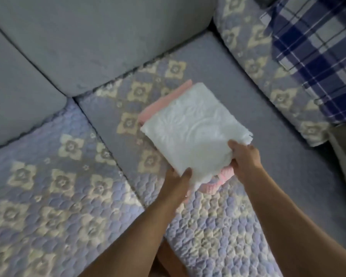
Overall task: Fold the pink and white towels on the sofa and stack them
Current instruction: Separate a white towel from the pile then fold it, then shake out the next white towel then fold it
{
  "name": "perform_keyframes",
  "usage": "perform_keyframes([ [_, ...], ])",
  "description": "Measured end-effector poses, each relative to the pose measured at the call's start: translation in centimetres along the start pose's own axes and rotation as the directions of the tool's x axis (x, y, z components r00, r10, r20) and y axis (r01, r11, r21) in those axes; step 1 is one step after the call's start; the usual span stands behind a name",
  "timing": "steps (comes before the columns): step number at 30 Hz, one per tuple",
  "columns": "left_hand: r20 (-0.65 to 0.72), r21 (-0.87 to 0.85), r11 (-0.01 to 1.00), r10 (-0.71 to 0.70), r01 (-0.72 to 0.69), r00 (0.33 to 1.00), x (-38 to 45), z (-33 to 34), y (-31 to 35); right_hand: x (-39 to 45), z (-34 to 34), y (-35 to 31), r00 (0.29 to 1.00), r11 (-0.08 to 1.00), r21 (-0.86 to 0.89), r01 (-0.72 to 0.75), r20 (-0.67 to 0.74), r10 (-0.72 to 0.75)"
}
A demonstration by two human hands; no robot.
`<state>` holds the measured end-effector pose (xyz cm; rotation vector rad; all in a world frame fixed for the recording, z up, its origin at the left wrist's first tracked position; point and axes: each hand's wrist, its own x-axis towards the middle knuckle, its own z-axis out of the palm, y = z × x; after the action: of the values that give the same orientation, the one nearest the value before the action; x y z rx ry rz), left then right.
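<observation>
The folded white towel point(194, 130) lies on the folded pink towel point(166, 100) on the quilted sofa cover point(48, 176). The left hand point(178, 182) and right hand point(246, 158) pinch the stack's near edge, thumbs on top. Stacking looks nearly finished; next, letting go squarely. No writing visible.

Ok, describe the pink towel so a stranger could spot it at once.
Start at the quilted floral sofa seat by the corner. On it sits a folded stack held by both hands. The pink towel is the bottom layer, peeking out along the far-left edge and near corner beneath the white towel.
</observation>
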<state>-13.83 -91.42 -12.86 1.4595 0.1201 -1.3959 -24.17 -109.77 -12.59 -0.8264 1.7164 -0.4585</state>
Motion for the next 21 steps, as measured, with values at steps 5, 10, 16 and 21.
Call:
perform_keyframes([
  [5,-0.136,0.741,0.603,0.566,-0.295,0.813,0.2,-2.8,0.3,0.7,0.2,0.3,0.998,0.997,-0.062,0.055,-0.017,-0.056],
  [10,0.313,0.943,-0.134,0.67,-0.306,0.673,2.9,-2.5,6.1,-2.8,0.7,-2.4,0.977,0.985,-0.097,0.14,-0.148,-0.153],
  [16,0.513,0.827,-0.462,0.385,-0.321,0.767,8.9,-1.0,7.3,-4.5,5.7,-2.4,0.637,0.387,-0.761,0.52,0.044,-0.77],
  [21,0.539,0.826,-0.433,0.423,-0.36,0.728,12.1,-1.3,5.1,2.5,7.4,1.4,0.772,0.173,-0.865,0.472,0.31,-0.555],
])
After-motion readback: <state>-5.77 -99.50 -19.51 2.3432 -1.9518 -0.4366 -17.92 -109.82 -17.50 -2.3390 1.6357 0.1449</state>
